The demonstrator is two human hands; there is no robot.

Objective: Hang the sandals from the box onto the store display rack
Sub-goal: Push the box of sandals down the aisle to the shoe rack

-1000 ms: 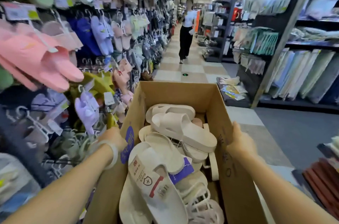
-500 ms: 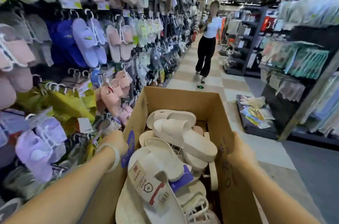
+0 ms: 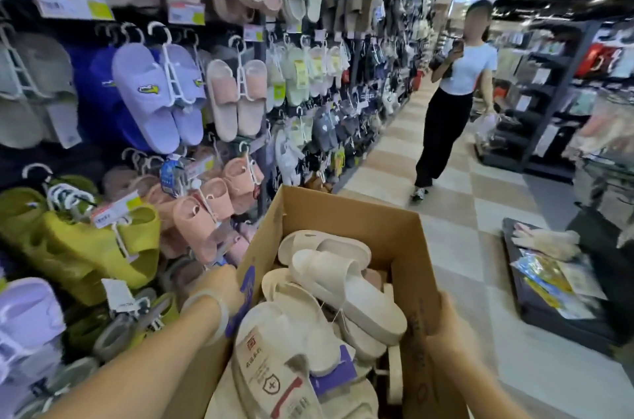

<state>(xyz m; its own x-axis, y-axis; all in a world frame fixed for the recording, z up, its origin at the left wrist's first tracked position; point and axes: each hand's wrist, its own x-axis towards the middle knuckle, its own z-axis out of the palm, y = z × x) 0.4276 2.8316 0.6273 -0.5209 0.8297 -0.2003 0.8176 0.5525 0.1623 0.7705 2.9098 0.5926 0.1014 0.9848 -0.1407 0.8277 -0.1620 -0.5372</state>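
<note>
Carrying the box [image 3: 346, 212] along the rack [image 3: 260, 41], 1 hand per side: left hand [image 3: 219, 284] curled on its left wall, right hand [image 3: 446, 322] gripping the right rim. Cream sandals [image 3: 346, 278] heaped inside, none hung yet. Next, probably: setting down, freeing a hand, lifting 1 pair toward an empty hook.

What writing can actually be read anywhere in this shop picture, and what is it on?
None reads clearly.
Sandal label in the box: red characters and a shield with a cross, blurred.
Box's purple print: illegible.
Rack price tags: too small.
Purple slipper: badge, no words.
</note>
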